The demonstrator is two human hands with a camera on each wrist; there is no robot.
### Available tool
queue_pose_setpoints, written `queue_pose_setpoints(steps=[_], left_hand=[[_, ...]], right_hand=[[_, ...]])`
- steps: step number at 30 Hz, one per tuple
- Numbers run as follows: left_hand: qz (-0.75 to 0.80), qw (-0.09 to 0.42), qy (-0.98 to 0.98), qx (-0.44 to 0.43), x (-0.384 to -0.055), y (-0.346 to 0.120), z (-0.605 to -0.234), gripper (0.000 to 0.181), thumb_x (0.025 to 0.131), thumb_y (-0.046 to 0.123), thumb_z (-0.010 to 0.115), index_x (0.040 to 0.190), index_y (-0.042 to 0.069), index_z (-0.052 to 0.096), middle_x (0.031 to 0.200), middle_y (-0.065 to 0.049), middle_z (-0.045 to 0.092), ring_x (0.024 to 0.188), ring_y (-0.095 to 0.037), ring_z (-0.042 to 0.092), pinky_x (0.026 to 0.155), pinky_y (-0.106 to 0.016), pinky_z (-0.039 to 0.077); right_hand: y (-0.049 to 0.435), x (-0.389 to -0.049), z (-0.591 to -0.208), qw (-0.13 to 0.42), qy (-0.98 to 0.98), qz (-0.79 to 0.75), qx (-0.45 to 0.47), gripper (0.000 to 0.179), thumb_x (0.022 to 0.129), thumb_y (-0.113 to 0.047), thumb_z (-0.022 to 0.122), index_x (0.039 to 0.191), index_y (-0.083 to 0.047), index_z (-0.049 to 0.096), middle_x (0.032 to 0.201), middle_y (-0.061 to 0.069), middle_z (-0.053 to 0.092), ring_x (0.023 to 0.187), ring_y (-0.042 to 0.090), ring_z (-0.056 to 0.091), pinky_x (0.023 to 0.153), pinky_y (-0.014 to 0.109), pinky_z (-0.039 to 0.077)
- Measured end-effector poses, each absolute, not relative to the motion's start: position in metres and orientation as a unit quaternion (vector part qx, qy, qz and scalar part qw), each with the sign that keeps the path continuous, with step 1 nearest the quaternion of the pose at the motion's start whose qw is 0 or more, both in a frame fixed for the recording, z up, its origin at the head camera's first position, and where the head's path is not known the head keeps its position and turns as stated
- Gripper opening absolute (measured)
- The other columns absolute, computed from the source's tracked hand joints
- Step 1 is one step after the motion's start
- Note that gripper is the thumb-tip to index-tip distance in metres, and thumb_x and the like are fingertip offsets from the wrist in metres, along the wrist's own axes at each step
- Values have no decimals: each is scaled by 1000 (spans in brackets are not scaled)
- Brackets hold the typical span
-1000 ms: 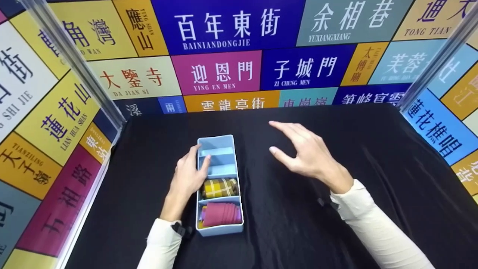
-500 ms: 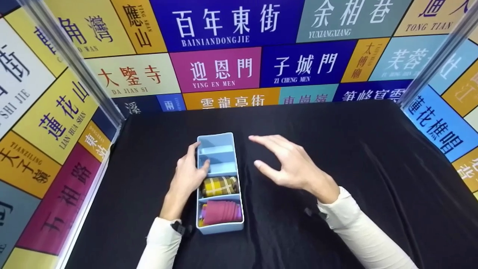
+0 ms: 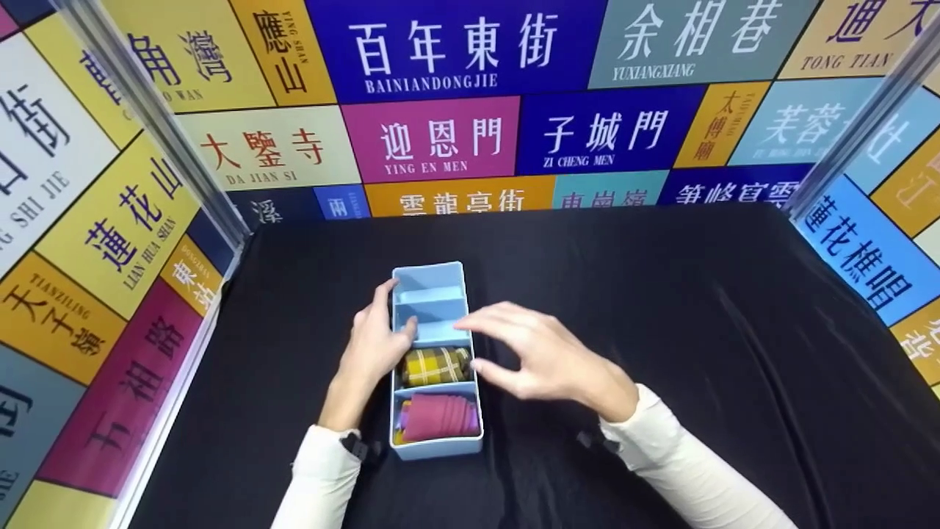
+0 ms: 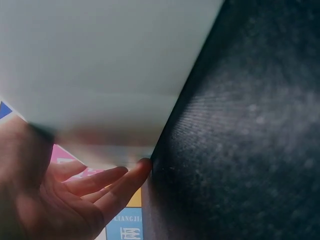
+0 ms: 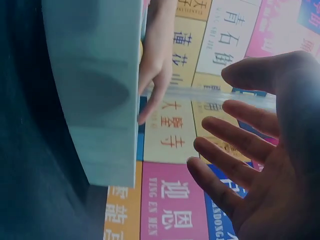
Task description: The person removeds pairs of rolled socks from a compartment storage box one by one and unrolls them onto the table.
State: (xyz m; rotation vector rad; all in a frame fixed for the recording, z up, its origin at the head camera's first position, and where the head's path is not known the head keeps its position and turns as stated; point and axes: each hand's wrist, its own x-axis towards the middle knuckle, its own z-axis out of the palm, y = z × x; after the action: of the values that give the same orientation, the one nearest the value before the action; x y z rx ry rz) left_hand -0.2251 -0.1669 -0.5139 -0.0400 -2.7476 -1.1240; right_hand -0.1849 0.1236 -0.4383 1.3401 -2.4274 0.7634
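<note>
A long light blue storage box [image 3: 438,449] with several compartments lies lengthwise on the black cloth. My left hand [image 3: 371,338] holds its left wall, thumb over the rim and fingers along the outside. In the left wrist view, fingertips [image 4: 144,164] touch the wall's lower edge. Yellow-and-black plaid cloth [image 3: 433,367], folded up, fills one compartment. Rolled dark pink cloth [image 3: 439,417] sits in the nearest one, with yellow and purple bits beside it. My right hand [image 3: 540,353] hovers at the right rim with nothing in it, thumb and fingers spread apart, as the right wrist view also shows.
Black cloth [image 3: 646,294] covers the table. Behind it and on both sides stand panels printed with colourful Chinese street signs [image 3: 429,139]. Clear posts [image 3: 844,147] rise at the back corners.
My right hand has come left and toward me, from well off the box to its right rim. The left hand keeps its hold, and the box and cloths stay in place.
</note>
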Motion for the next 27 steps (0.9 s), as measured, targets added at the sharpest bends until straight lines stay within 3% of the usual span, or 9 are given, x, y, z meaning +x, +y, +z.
queue_pose_setpoints(steps=[14, 20, 27], left_hand=[[-385, 84, -919, 4, -225, -167, -514, 74, 95, 29, 77, 162, 25, 46, 144, -24, 68, 127, -41, 69, 104, -58, 55], [-383, 89, -919, 3, -226, -166, -515, 74, 95, 29, 78, 161, 24, 47, 137, -25, 72, 115, -40, 72, 99, -58, 56], [-381, 94, -920, 1, -225, -166, -515, 74, 95, 29, 78, 162, 23, 47, 143, -26, 69, 128, -41, 70, 103, -58, 56]], right_hand=[[100, -170, -452, 62, -829, 237, 502, 35, 101, -35, 74, 134, -22, 75, 122, -7, 79, 112, 10, 74, 95, 34, 61], [92, -167, -458, 43, -835, 208, 508, 28, 101, -41, 75, 124, -26, 80, 114, -12, 79, 106, 6, 73, 90, 30, 61], [85, -162, -464, 53, -822, 221, 523, 18, 99, -40, 80, 110, -26, 82, 103, -13, 76, 101, 6, 69, 89, 25, 58]])
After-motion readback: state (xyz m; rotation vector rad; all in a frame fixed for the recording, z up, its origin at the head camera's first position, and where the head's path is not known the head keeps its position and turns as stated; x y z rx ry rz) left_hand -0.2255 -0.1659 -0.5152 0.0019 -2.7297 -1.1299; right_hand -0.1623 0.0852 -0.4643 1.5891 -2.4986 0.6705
